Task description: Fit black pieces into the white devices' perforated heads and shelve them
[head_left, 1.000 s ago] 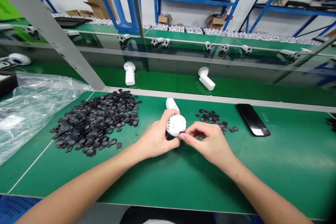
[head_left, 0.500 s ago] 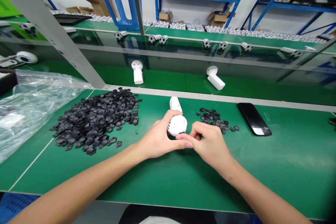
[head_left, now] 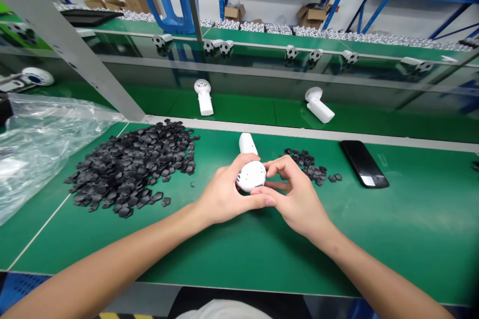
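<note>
Compared with the moment before, the person's right hand [head_left: 299,194] had risen from the lower edge of the device and now arched over its right side. From left to right, a crumpled clear plastic bag [head_left: 45,154] lay on the green work mat [head_left: 411,229], followed by a large heap of black hexagon-like pieces [head_left: 130,169], with a few strays lying just beside it. Next, the left hand [head_left: 224,194] was closed around a white plastic device [head_left: 251,176], its fingers wrapped over the back and its fingertips reaching out beneath the round head. The device sat between both hands, near the middle of the mat, with its rounded head dotted with small holes and its smooth white cylindrical handle [head_left: 247,144] pointing away from the person. The right hand's curved fingers met the head's right edge, though it was impossible to tell whether they were gripping it or only touching it. Both forearms angled inward from the lower corners. Farther right lay a smaller scatter of the same black pieces [head_left: 305,165], then a black smartphone [head_left: 362,163], face up and well apart from the hands.
</note>
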The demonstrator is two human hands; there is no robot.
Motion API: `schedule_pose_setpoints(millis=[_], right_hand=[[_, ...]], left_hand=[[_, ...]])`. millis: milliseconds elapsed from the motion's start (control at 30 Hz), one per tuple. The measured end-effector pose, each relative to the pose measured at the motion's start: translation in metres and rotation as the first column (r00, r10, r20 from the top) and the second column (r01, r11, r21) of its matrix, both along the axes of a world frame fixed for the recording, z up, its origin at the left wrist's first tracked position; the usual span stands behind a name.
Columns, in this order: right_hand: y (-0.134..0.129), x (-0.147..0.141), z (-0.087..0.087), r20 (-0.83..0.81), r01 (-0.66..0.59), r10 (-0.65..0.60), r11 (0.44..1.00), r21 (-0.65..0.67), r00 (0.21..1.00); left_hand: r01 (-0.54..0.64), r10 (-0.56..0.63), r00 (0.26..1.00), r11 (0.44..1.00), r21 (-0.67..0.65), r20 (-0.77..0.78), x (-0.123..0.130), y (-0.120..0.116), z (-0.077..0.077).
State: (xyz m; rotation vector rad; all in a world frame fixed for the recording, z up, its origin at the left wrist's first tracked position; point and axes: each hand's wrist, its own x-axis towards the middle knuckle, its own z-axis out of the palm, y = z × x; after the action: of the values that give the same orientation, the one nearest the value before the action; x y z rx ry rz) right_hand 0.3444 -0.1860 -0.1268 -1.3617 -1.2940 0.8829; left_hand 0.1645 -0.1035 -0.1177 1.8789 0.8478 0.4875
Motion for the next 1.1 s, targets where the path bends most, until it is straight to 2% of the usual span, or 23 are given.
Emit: schedule_pose_setpoints(millis=[133, 233, 300, 467, 600, 700, 800, 867, 1000, 1100], right_hand=[[0.002, 0.000, -0.003, -0.117, -0.027, 0.023, 0.999, -0.037, 0.993], [0.005, 0.002, -0.004, -0.112, -0.004, 0.001, 1.000, -0.030, 0.994], [0.007, 0.004, -0.002, -0.059, 0.003, -0.002, 1.000, 0.012, 0.998], [0.011, 0.021, 0.004, 0.082, -0.090, 0.084, 0.994, 0.066, 0.993], [0.015, 0.048, 0.008, 0.251, -0.007, 0.002, 1.000, 0.020, 0.968], [0.017, 0.072, 0.009, 0.512, -0.039, 0.053, 0.999, -0.037, 0.858], [0.018, 0.090, 0.009, 0.721, -0.162, 0.227, 0.974, -0.159, 0.655], [0.019, 0.094, 0.008, 0.783, -0.160, 0.279, 0.960, -0.228, 0.556], [0.019, 0.088, 0.005, 0.824, -0.067, 0.269, 0.960, -0.272, 0.499], [0.017, 0.083, 0.003, 0.857, -0.076, 0.253, 0.966, -0.245, 0.449]], left_hand=[[-0.009, 0.009, 1.000, 1.000, 0.007, -0.017, 0.000, -0.002, 0.000], [-0.019, 0.018, 1.000, 0.999, -0.029, -0.024, 0.000, 0.000, 0.001], [0.013, -0.013, 1.000, 0.998, -0.064, 0.001, -0.002, 0.003, -0.001], [0.123, -0.080, 0.970, 0.977, -0.176, 0.230, -0.009, 0.011, -0.009], [0.094, -0.037, 0.970, 0.968, -0.233, 0.238, -0.012, 0.011, -0.013], [0.018, 0.032, 0.969, 0.979, -0.203, 0.244, -0.009, 0.010, -0.016], [-0.064, 0.115, 0.957, 0.979, -0.193, 0.266, -0.005, 0.010, -0.017], [-0.085, 0.156, 0.939, 0.969, -0.232, 0.307, -0.004, 0.010, -0.017], [-0.071, 0.188, 0.920, 0.943, -0.324, 0.345, -0.005, 0.010, -0.018], [-0.041, 0.177, 0.923, 0.929, -0.368, 0.342, -0.004, 0.010, -0.019]])
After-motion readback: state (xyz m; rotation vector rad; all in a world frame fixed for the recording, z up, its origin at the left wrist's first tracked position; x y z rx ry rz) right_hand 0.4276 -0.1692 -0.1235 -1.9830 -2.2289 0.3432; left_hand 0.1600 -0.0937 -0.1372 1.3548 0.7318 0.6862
